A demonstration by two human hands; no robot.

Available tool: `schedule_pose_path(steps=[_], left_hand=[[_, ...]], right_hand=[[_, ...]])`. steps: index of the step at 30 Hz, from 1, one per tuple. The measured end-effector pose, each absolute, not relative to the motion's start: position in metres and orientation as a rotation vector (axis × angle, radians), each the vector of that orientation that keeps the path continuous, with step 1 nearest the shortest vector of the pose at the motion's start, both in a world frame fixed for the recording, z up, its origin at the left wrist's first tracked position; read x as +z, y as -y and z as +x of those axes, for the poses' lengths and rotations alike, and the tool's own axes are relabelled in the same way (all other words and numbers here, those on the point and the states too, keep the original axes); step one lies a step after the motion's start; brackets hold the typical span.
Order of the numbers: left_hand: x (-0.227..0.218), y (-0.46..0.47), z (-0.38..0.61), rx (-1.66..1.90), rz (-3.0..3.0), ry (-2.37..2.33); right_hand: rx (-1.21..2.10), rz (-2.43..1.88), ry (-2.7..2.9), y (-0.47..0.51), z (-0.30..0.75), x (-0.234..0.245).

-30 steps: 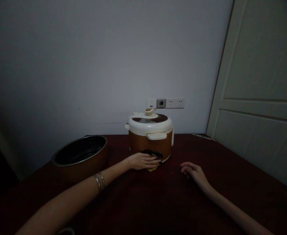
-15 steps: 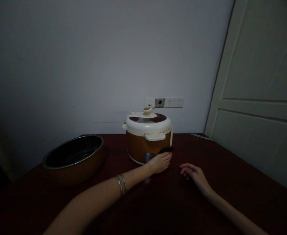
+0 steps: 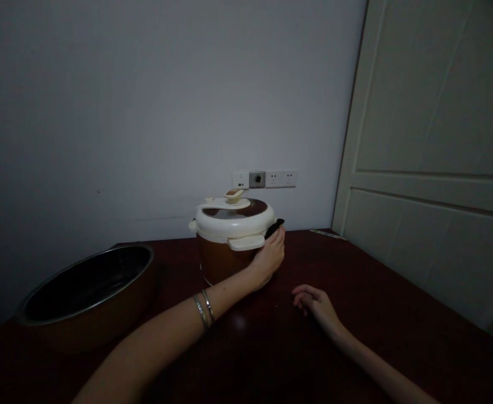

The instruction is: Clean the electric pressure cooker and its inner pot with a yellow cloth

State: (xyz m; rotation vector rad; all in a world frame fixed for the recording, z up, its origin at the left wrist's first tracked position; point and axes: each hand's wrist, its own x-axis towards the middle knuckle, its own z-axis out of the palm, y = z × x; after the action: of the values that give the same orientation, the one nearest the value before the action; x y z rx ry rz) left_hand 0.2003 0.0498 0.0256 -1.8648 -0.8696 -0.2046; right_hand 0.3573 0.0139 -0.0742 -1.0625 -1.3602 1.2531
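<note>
A rice cooker (image 3: 220,259) with an orange-brown body and a white lid (image 3: 233,220) stands on the dark red table (image 3: 272,353) near the wall. My left hand (image 3: 267,259), with two bangles on its wrist, presses against the cooker's right side just under the lid. Its fingers are closed on a small dark pad (image 3: 275,228) whose tip sticks out above them. My right hand (image 3: 315,303) lies on the table to the right of the cooker, palm down. Its fingers are loosely spread and hold nothing.
A wide metal pot (image 3: 40,294) with a dark inside sits at the table's left. A strip of wall sockets (image 3: 265,179) is behind the cooker. A white door (image 3: 432,168) stands along the table's right side.
My left hand slid with the pad from the cooker's lower front round to its right side and up to the lid. My view shifted right. My right hand stayed put.
</note>
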Motion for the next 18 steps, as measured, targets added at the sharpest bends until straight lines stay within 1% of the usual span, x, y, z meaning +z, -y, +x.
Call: schedule_pose_path(steps=[2, 6, 8, 10, 15, 16, 18], left_hand=[[0.008, -0.054, 0.206, -0.204, -1.818, 0.913], [-0.046, -0.05, 0.197, -0.174, -1.856, 0.872], [-0.058, -0.047, 0.192, -0.128, -1.872, 0.828], [-0.049, -0.048, 0.191, -0.075, -1.863, 0.814], [0.008, -0.06, 0.208, -0.111, -1.754, 0.961], [0.011, -0.062, 0.211, -0.111, -1.734, 0.981], [0.0, -0.063, 0.213, -0.083, -1.72, 0.98]], right_hand=[[1.259, -1.052, 1.362, -0.014, 0.358, -0.076], [1.269, -1.022, 1.368, -0.014, 0.358, -0.079], [1.274, -1.018, 1.366, -0.014, 0.358, -0.078], [1.28, -1.019, 1.363, -0.013, 0.357, -0.077], [1.296, -1.033, 1.348, -0.01, 0.357, -0.073], [1.304, -1.04, 1.34, -0.01, 0.356, -0.072], [1.323, -1.05, 1.328, -0.009, 0.356, -0.071]])
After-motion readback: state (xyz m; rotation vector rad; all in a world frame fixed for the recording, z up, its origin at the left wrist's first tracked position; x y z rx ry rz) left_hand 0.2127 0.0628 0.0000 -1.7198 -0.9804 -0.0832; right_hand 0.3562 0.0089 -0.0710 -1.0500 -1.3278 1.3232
